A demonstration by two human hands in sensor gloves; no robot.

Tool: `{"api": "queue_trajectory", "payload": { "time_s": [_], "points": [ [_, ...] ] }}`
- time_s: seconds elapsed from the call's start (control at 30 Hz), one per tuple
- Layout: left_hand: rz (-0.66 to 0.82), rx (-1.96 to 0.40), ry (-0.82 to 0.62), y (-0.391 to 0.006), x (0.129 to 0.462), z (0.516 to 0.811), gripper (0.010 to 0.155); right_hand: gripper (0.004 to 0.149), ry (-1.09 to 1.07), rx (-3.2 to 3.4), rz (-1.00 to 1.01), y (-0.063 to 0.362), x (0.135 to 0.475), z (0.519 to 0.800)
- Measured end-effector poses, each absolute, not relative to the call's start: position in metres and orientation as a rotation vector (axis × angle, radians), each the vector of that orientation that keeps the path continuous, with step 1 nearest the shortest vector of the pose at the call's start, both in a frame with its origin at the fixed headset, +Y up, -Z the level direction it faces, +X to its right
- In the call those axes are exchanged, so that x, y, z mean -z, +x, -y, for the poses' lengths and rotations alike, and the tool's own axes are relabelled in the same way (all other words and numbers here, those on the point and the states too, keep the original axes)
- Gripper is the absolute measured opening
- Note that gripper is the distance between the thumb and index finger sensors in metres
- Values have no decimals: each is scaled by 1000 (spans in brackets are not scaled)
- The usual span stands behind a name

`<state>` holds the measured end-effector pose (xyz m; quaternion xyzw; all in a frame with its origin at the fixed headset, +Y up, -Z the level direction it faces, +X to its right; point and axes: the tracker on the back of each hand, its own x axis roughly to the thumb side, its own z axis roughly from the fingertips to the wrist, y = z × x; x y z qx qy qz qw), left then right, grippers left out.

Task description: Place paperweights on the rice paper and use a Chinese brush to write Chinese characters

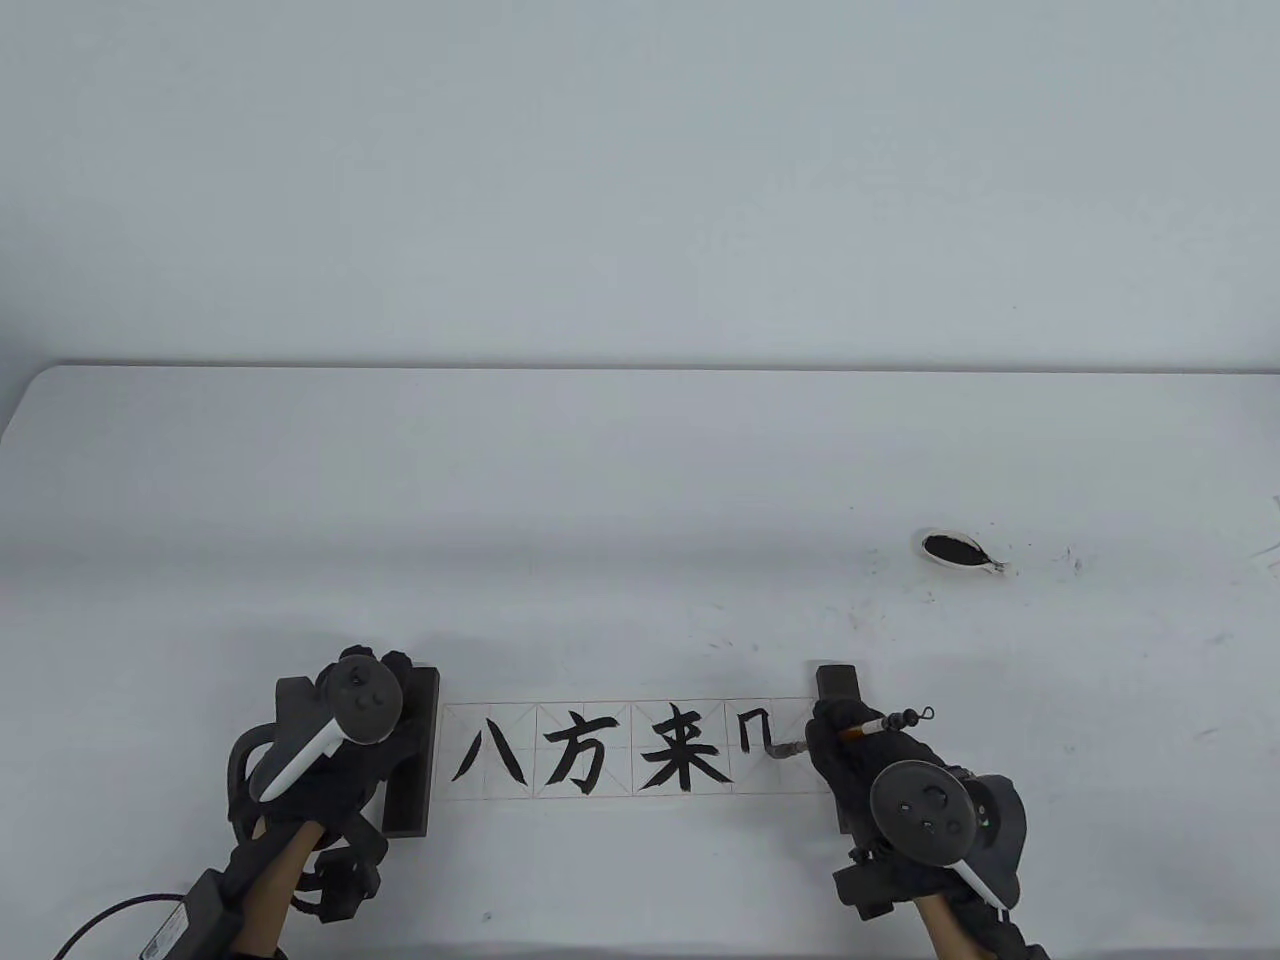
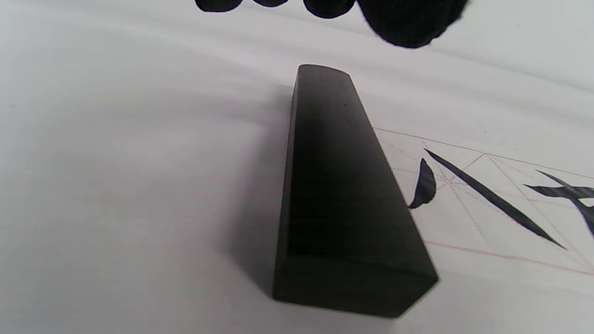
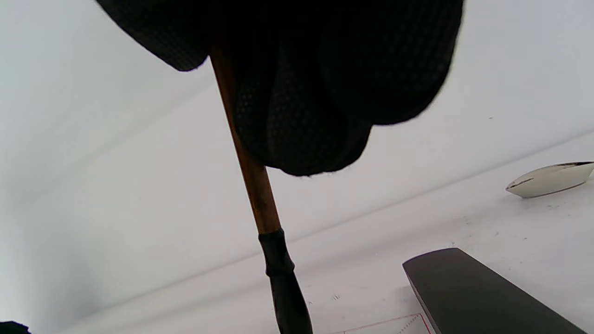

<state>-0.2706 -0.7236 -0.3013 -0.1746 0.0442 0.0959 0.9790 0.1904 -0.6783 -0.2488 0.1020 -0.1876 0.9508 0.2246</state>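
While the right hand (image 1: pixel 850 745) grips the brush (image 3: pixel 253 178), tip on the paper (image 1: pixel 640 750), left hand (image 1: pixel 375 720) rests on the left paperweight (image 2: pixel 343 199), finger curl unclear.

Two paperweights are counted: one dark bar (image 1: pixel 413 748) lies under the fingers of the left hand (image 1: pixel 345 735), and a second dark bar (image 1: pixel 838 685) is seen partly covered by the right hand (image 1: pixel 862 752). One sheet of rice paper (image 1: pixel 600 790) is recorded between the two hands. One brush (image 1: pixel 868 727) is noted, gripped in the right hand. One ink dish (image 1: pixel 955 550) is counted, well beyond the right hand. Three complete characters (image 1: pixel 585 752) are tallied on the sheet, and one unfinished character (image 1: pixel 752 732) is observed just beside the right hand. Two gloved hands are counted.
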Motion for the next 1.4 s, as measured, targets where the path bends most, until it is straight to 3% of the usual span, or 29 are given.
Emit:
{"api": "queue_trajectory", "payload": {
  "time_s": [0.87,1.1,1.4],
  "points": [
    [-91,-195,-356,-271,301,724,79,40,428,-2568,383,182,243,676],
    [-89,-199,-365,-271,302,725,79,41,345,-2569,467,192,242,673],
    [-87,-199,-368,-270,302,725,79,41,358,-2612,426,188,245,677]
  ]
}}
